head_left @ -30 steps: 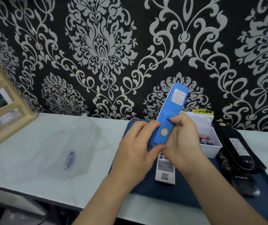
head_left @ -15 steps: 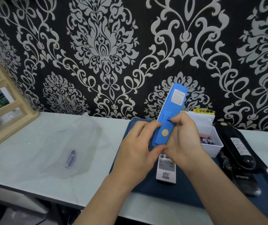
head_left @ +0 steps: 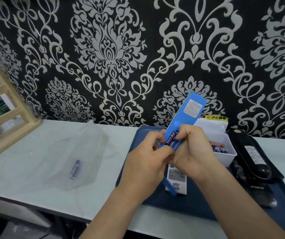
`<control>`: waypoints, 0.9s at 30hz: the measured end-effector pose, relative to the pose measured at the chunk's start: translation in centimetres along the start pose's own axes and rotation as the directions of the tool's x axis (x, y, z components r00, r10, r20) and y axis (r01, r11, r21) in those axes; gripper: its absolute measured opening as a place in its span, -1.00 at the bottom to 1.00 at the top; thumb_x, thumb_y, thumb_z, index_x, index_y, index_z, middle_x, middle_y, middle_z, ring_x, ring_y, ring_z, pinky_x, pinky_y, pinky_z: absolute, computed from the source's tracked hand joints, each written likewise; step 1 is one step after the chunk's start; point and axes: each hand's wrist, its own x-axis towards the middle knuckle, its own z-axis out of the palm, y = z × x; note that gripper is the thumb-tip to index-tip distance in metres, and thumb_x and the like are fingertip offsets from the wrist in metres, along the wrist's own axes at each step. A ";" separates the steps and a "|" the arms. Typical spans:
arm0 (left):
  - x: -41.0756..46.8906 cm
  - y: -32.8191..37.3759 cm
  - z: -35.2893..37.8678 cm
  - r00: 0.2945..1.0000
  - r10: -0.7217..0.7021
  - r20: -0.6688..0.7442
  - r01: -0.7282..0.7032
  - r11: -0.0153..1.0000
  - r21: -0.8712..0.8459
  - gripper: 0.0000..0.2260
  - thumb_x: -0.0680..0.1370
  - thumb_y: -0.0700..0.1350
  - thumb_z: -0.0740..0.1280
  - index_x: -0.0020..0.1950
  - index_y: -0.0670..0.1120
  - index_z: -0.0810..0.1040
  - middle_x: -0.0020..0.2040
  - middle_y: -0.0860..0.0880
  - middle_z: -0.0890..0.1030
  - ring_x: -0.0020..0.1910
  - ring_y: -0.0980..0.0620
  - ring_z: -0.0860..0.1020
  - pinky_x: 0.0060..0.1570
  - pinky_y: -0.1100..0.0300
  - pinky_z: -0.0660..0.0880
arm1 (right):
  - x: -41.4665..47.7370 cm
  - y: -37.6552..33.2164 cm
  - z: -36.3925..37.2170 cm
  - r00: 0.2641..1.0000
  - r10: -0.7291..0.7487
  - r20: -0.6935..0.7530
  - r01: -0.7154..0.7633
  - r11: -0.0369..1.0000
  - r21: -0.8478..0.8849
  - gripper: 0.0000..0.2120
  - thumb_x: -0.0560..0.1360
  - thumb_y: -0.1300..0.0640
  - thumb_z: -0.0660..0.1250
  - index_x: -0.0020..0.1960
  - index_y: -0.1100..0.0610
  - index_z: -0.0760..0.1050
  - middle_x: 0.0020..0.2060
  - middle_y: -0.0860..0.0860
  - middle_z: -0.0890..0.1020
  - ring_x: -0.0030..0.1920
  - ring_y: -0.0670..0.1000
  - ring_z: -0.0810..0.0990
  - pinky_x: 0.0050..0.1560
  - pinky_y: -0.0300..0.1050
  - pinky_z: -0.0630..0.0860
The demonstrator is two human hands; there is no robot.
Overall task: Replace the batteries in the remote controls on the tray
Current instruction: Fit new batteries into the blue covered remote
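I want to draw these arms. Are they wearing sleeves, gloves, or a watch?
No. Both forearms are bare as far as the picture shows, with no sleeves in view. The left hand and the right hand wear no gloves, and no watch, bracelet or ring is visible.

Few legible texts; most labels are blurred.

"小心触电" with a warning triangle is read on a yellow sticker (head_left: 216, 117) on the wall behind the white box. "JTMTC"-like white lettering (head_left: 257, 187), seen upside down, is printed on a black item on the tray; exact letters cannot be told. A white label (head_left: 192, 108) on the blue remote's back carries fine print, unreadable. The label (head_left: 253, 157) on the black remote, the print on the white remote (head_left: 176, 184) and on the battery (head_left: 171, 140) in the open compartment are also illegible.
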 end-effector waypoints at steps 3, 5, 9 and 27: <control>-0.3 0.7 1.0 0.995 -0.092 0.047 0.089 0.994 0.069 -0.90 0.44 -0.09 0.21 -0.09 0.01 0.48 0.06 0.12 0.36 -0.35 0.04 0.42 -0.52 0.11 0.43 | 0.7 0.9 -0.2 0.989 -0.049 -0.138 0.061 0.994 0.090 -0.83 0.40 0.33 0.07 -0.11 0.23 0.41 -0.21 0.11 0.53 -0.24 0.10 0.56 -0.29 -0.02 0.58; -0.1 0.6 1.3 0.978 -0.197 0.068 0.197 0.980 0.001 -0.88 0.46 -0.16 0.27 -0.07 0.04 0.51 0.06 0.14 0.38 -0.35 0.05 0.44 -0.43 0.13 0.44 | 1.4 1.3 -0.4 0.976 -0.079 -0.203 0.099 0.991 0.092 -0.86 0.44 0.34 0.12 -0.08 0.23 0.43 -0.18 0.10 0.55 -0.18 0.07 0.55 -0.13 -0.01 0.56; 0.8 -0.8 0.3 0.910 -0.375 0.176 0.411 0.869 -0.274 -0.79 0.45 -0.27 0.33 -0.10 0.06 0.60 -0.10 0.12 0.54 -0.22 0.14 0.51 -0.17 0.33 0.44 | 2.1 1.5 -0.9 0.967 -0.117 -0.224 0.121 0.993 0.006 -0.86 0.53 0.31 0.14 0.02 0.22 0.45 -0.16 0.12 0.58 -0.15 0.04 0.59 0.04 0.10 0.54; 0.7 -1.8 -1.6 0.861 -0.471 0.194 0.509 0.785 -0.353 -0.75 0.37 -0.17 0.53 -0.15 0.06 0.50 -0.26 0.09 0.52 -0.35 0.11 0.45 -0.26 0.19 0.50 | 1.7 1.5 -0.7 0.996 -0.051 0.070 0.064 0.978 -0.201 -0.69 0.62 0.26 0.07 0.21 0.06 0.51 0.00 0.26 0.64 -0.03 0.22 0.61 0.09 0.24 0.54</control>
